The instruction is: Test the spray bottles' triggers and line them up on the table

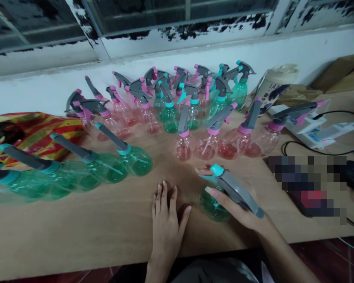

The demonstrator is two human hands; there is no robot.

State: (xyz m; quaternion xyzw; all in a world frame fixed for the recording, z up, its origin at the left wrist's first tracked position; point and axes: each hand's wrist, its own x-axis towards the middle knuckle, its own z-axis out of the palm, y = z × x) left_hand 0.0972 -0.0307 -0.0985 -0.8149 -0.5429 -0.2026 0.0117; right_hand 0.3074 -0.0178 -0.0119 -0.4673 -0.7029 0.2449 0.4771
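Observation:
My right hand is wrapped around a green spray bottle with a grey and turquoise trigger head, upright at the front of the table. Its fingers are partly hidden behind the bottle; the thumb lies across the near side. My left hand lies flat on the wooden table just left of that bottle, fingers spread and holding nothing. Left of it stands a row of green spray bottles. Beyond my hands is a row of pink spray bottles with grey and pink heads.
More pink and green spray bottles crowd along the wall. A red and yellow bag lies at the left. To the right are a white cup-like container, a white power strip, a black cable and a blurred-out dark object.

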